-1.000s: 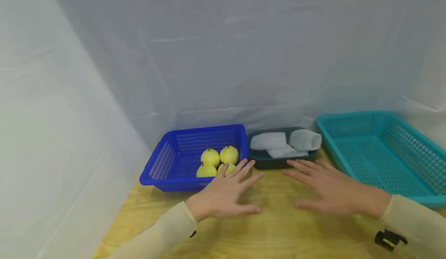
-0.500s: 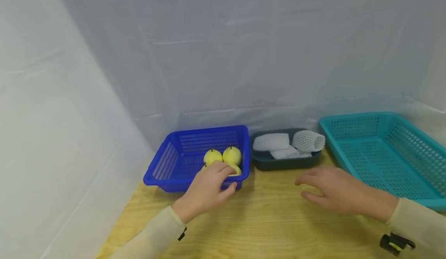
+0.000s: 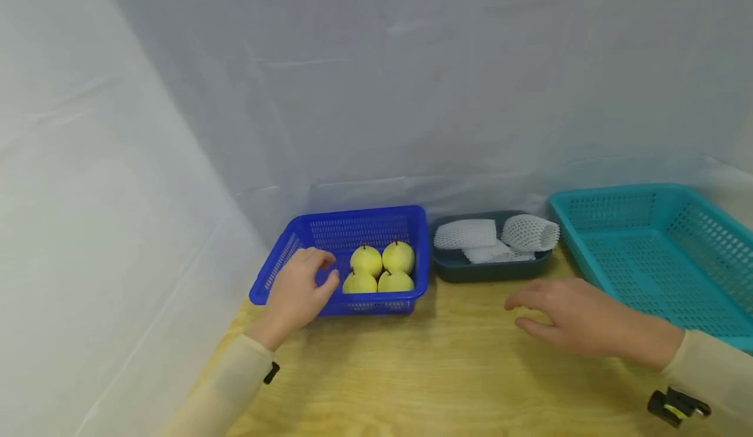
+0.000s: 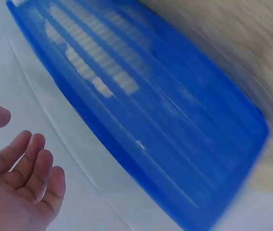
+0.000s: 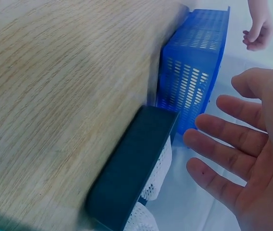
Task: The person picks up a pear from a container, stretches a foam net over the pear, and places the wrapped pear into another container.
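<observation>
Fingers (image 4: 43,163) of the left hand (image 3: 296,291) bend softly, with the thumb apart from them, and they hold nothing. This hand is up near the left end of the blue basket (image 3: 376,297), and its palm shows in the left wrist view. The right hand (image 3: 579,316) is about half spread, with its fingers a little bent and its thumb apart, and it has hold of nothing too. It is above the tabletop (image 3: 412,372), in front of the dark tray (image 3: 497,272) and next to the teal basket (image 3: 641,270). Four yellow pears (image 3: 366,260) sit close together in the right part of the blue basket, two at the back and two at the front, and stems show on top. Just to the right of that basket is the dark tray, with white foam nets (image 3: 467,234) lying in it. One net at the right is round and puffed up like a tube. The teal basket is bigger and stands at the far right. Both arms have pale sleeves (image 3: 706,372), with small black things (image 3: 676,407) at the wrists. A pale, shiny sheet (image 3: 412,97) goes up behind everything.
</observation>
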The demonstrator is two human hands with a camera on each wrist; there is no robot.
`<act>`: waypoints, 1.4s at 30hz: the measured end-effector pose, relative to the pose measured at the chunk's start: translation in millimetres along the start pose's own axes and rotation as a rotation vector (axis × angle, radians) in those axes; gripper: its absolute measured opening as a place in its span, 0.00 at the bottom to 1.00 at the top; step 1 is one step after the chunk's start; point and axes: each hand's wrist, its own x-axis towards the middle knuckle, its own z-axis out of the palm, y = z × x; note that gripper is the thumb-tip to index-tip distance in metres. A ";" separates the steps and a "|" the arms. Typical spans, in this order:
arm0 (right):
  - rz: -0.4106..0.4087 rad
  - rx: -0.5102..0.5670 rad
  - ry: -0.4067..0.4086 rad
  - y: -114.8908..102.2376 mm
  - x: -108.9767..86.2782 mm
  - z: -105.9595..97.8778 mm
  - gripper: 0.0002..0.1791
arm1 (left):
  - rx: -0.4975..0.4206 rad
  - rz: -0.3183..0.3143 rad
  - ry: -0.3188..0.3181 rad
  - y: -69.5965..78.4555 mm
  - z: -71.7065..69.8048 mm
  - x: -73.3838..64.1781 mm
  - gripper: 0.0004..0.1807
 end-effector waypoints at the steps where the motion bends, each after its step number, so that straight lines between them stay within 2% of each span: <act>1: 0.000 0.001 -0.003 -0.2 0.2 -0.8 0.13 | 0.004 -0.030 0.006 -8.1 -2.2 0.1 0.12; 6: -0.005 0.002 -0.014 -0.8 0.6 -3.3 0.13 | -0.024 -0.161 0.023 -43.7 -11.7 -1.3 0.12; 11: -0.011 0.007 -0.016 -0.7 0.4 -4.3 0.12 | -0.044 -0.233 0.028 -69.3 -13.9 -5.0 0.15; 15: -0.011 0.017 -0.032 -0.4 -0.1 -4.7 0.12 | -0.034 -0.279 0.021 -81.9 -13.5 -10.1 0.17; 22: 0.008 0.016 -0.045 -0.8 0.4 -7.2 0.13 | 0.041 -0.369 0.055 -99.2 -12.9 -15.2 0.20; 25: 0.008 0.022 -0.048 -1.7 0.7 -8.3 0.13 | 0.049 -0.423 0.022 -105.0 -14.1 -18.0 0.22; 35: -0.014 0.024 -0.043 -2.6 2.7 -7.0 0.12 | 0.031 -0.539 -0.094 -118.8 -12.0 -23.7 0.27; 42: -0.010 0.021 -0.046 -1.4 2.2 -6.2 0.12 | 0.000 -0.624 -0.248 -122.1 -10.0 -21.0 0.33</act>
